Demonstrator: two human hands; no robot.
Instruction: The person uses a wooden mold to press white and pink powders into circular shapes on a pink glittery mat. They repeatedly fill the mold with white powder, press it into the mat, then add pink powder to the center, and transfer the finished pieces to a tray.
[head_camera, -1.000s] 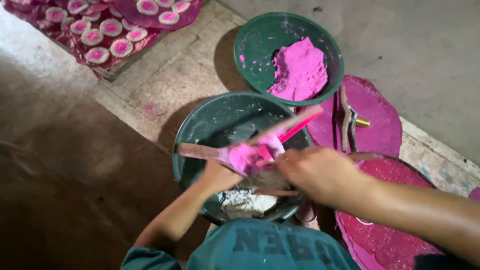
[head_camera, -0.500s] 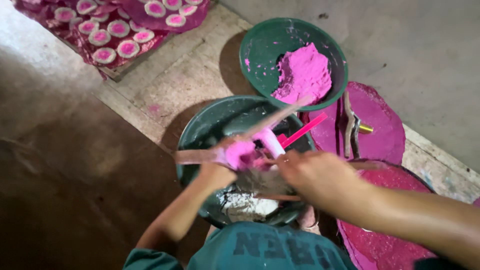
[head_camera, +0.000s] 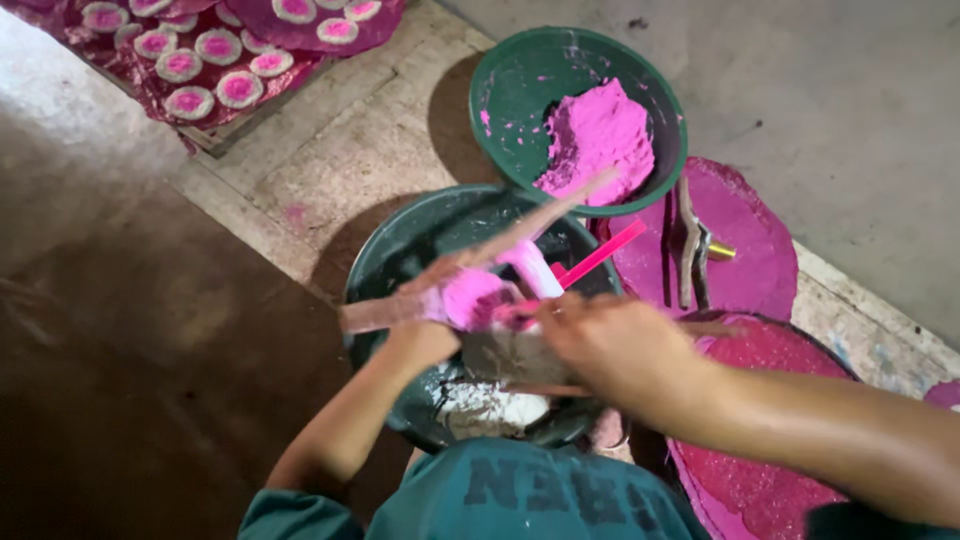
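Both hands' fingers hidden, grip unclear: left hand, right hand over the dark basin.

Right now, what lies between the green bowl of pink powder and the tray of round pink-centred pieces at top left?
In the head view, only bare concrete slab separates the green bowl from the tray; nothing stands on that stretch.

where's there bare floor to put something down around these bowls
Bare grey floor lies beyond the bowl of pink powder, and a concrete strip runs between the tray of pink-centred discs and the dark basin. It is crowded over the basin, where the left hand and right hand work, and at the pink mats.
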